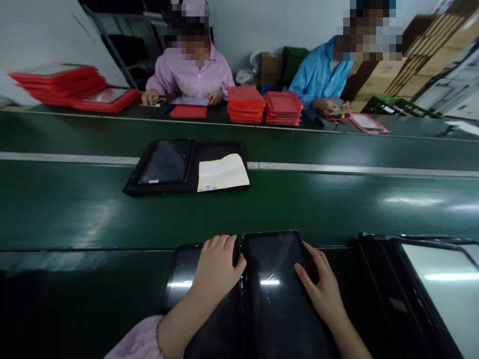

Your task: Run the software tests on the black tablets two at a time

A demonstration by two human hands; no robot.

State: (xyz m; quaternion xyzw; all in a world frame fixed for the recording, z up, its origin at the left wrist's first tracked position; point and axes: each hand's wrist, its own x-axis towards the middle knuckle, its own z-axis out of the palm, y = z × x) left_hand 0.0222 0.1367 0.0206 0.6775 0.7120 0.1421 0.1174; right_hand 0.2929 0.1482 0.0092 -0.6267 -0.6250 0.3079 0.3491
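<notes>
The right panel (271, 299) lies between the two hands, its long axis running away from the wearer. At its right edge is the right hand (320, 279), the nearer one, part-open: thumb on the glossy face, fingers along the side. Left of the right panel, just beside it, is the left panel (220, 324); the left hand (219, 267) curls narrowly over its far right corner, though whether the fingertips reach underneath is hard to tell. Beyond the right panel sits a black tray (217, 147); well to its right, stacked panels (437, 279).
</notes>
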